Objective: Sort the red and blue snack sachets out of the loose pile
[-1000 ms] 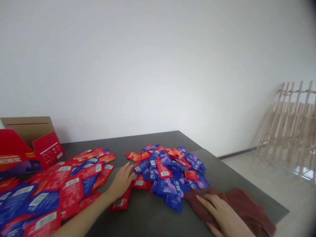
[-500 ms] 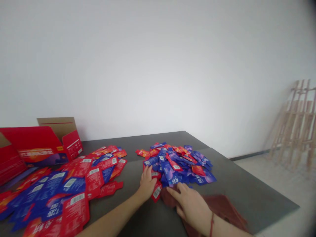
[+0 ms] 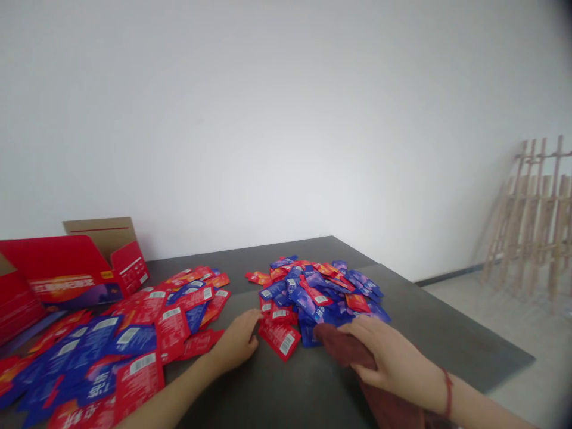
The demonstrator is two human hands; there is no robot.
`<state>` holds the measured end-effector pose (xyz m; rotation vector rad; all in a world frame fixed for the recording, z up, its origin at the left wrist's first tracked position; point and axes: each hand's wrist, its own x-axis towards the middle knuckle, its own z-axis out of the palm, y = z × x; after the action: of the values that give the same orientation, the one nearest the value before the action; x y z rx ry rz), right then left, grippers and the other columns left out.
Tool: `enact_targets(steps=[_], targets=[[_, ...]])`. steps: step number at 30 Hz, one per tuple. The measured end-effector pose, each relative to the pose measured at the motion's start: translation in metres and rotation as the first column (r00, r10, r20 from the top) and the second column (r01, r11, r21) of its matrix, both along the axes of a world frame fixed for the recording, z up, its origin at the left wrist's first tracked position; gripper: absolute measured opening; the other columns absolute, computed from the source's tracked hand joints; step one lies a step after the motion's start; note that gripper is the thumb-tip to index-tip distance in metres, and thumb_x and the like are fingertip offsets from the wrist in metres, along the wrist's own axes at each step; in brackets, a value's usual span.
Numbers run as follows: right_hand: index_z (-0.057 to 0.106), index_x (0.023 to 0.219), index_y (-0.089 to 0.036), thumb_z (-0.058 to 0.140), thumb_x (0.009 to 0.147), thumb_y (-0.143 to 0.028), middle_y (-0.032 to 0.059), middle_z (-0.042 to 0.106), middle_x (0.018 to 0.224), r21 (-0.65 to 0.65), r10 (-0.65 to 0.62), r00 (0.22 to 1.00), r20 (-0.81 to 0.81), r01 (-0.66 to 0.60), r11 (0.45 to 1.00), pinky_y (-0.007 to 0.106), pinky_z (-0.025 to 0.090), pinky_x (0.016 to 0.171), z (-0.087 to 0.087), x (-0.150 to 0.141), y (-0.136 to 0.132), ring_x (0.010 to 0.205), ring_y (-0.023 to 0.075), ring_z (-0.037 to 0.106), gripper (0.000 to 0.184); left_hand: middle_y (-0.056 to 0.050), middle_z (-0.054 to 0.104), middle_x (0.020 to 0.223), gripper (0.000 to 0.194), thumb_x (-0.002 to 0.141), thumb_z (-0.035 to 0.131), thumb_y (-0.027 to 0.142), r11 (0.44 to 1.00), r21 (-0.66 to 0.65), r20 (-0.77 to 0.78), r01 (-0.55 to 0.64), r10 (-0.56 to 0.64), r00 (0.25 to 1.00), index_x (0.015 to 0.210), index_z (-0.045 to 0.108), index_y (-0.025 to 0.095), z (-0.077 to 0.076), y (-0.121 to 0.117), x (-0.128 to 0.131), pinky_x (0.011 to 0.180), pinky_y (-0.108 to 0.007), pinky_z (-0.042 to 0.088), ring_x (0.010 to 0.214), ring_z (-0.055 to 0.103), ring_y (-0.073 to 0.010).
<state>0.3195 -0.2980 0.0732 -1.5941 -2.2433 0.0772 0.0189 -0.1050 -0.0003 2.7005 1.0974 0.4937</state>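
A plain white wall (image 3: 286, 119) rises behind a dark grey table (image 3: 447, 339), with a pale floor (image 3: 513, 310) to the right and a leaning wooden lattice frame (image 3: 529, 220) beyond the table's far right corner.

Two lots of flat red and blue sachets (image 3: 317, 292) lie on the tabletop. One forms a compact, overlapping heap near the middle, and the other spreads in a looser, wider layer toward the near left. At the far left stands an open red printed carton (image 3: 58, 274) with a plain cardboard flap (image 3: 98, 235) raised behind it; its inside is hidden, so I cannot tell whether it holds any sachets. As things lie, most of the sachets remain out on the table.

The left hand (image 3: 236, 341) lies low and open on the tabletop, its fingers reaching toward a loose red sachet (image 3: 279, 338) at the heap's near edge. It appears to hold nothing, though the view of the fingertips is poor. The right hand (image 3: 388, 357), with a red cord bracelet (image 3: 447, 390) at the wrist, is curled around a bunched dark red cloth (image 3: 344, 348) beside the heap.
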Motion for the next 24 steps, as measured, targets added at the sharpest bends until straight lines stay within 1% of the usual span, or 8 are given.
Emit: enact_targets(steps=[2, 6, 9, 12, 15, 17, 21, 24], targets=[[0.059, 0.113, -0.021, 0.055, 0.073, -0.017, 0.0086, 0.060, 0.108, -0.002, 0.014, 0.996, 0.086, -0.014, 1.000, 0.040, 0.039, 0.091, -0.006, 0.002, -0.005, 0.100, 0.0256, 0.053, 0.040, -0.010, 0.049, 0.140, 0.060, 0.068, 0.048, 0.008, 0.998, 0.021, -0.026, 0.067, -0.066, 0.997, 0.127, 0.051, 0.018, 0.003, 0.005, 0.003, 0.111, -0.040, 0.031, 0.131, 0.042, -0.0236], [0.059, 0.104, -0.020, 0.053, 0.064, -0.010, 0.0078, 0.058, 0.106, -0.065, 0.024, 0.980, 0.199, -0.012, 0.998, 0.041, 0.041, 0.089, -0.036, 0.009, 0.006, 0.097, 0.0257, 0.052, 0.041, -0.012, 0.054, 0.134, 0.053, 0.073, 0.054, 0.014, 0.987, 0.095, -0.040, 0.126, -0.123, 0.992, 0.126, 0.053, 0.017, 0.008, 0.000, 0.010, 0.109, -0.042, 0.033, 0.124, 0.048, -0.0258], [0.056, 0.112, -0.019, 0.048, 0.068, -0.004, 0.0086, 0.056, 0.111, -0.021, -0.046, 0.972, 0.231, 0.052, 0.998, 0.039, 0.041, 0.090, -0.052, 0.021, 0.026, 0.102, 0.0242, 0.052, 0.047, -0.010, 0.061, 0.124, 0.045, 0.076, 0.059, 0.020, 0.986, 0.133, -0.059, 0.102, -0.094, 0.994, 0.121, 0.057, 0.017, 0.009, -0.020, 0.011, 0.108, -0.045, 0.032, 0.116, 0.054, -0.0264], [0.050, 0.127, -0.018, 0.044, 0.075, -0.003, 0.0100, 0.055, 0.114, 0.028, -0.107, 0.958, 0.266, 0.103, 0.994, 0.038, 0.042, 0.090, -0.058, 0.032, 0.047, 0.104, 0.0242, 0.051, 0.054, -0.011, 0.062, 0.121, 0.039, 0.083, 0.059, 0.025, 0.986, 0.149, -0.124, 0.073, -0.054, 0.991, 0.121, 0.057, 0.018, 0.009, -0.050, 0.008, 0.102, -0.046, 0.038, 0.112, 0.054, -0.0283], [0.047, 0.132, -0.016, 0.042, 0.082, -0.005, 0.0111, 0.054, 0.115, 0.056, -0.132, 0.952, 0.276, 0.121, 0.991, 0.038, 0.042, 0.090, -0.059, 0.035, 0.067, 0.104, 0.0241, 0.052, 0.052, -0.011, 0.064, 0.113, 0.030, 0.089, 0.057, 0.030, 0.986, 0.140, -0.237, 0.087, -0.052, 0.970, 0.115, 0.060, 0.017, 0.013, -0.077, 0.010, 0.091, -0.044, 0.044, 0.104, 0.057, -0.0294], [0.047, 0.133, -0.015, 0.042, 0.084, -0.006, 0.0117, 0.055, 0.114, 0.074, -0.146, 0.948, 0.282, 0.131, 0.989, 0.037, 0.041, 0.091, -0.059, 0.035, 0.079, 0.105, 0.0240, 0.052, 0.050, -0.011, 0.065, 0.104, 0.022, 0.090, 0.056, 0.031, 0.981, 0.154, -0.308, 0.122, -0.070, 0.949, 0.105, 0.063, 0.016, 0.017, -0.086, 0.017, 0.085, -0.044, 0.045, 0.097, 0.058, -0.0293], [0.047, 0.135, -0.016, 0.043, 0.086, -0.009, 0.0119, 0.056, 0.113, 0.073, -0.194, 0.934, 0.299, 0.181, 0.981, 0.035, 0.041, 0.088, -0.044, 0.039, 0.090, 0.104, 0.0235, 0.053, 0.050, -0.011, 0.064, 0.090, 0.013, 0.092, 0.052, 0.025, 0.966, 0.217, -0.363, 0.143, -0.057, 0.930, 0.090, 0.060, 0.015, 0.020, -0.082, 0.040, 0.078, -0.042, 0.044, 0.087, 0.060, -0.0283], [0.046, 0.136, -0.018, 0.048, 0.085, -0.015, 0.0116, 0.056, 0.113, 0.077, -0.207, 0.931, 0.301, 0.193, 0.978, 0.034, 0.042, 0.084, -0.022, 0.040, 0.078, 0.101, 0.0235, 0.055, 0.051, -0.010, 0.064, 0.089, 0.010, 0.092, 0.048, 0.022, 0.979, 0.196, -0.328, 0.047, 0.020, 0.944, 0.090, 0.057, 0.017, 0.016, -0.071, 0.052, 0.076, -0.038, 0.044, 0.085, 0.062, -0.0267]])
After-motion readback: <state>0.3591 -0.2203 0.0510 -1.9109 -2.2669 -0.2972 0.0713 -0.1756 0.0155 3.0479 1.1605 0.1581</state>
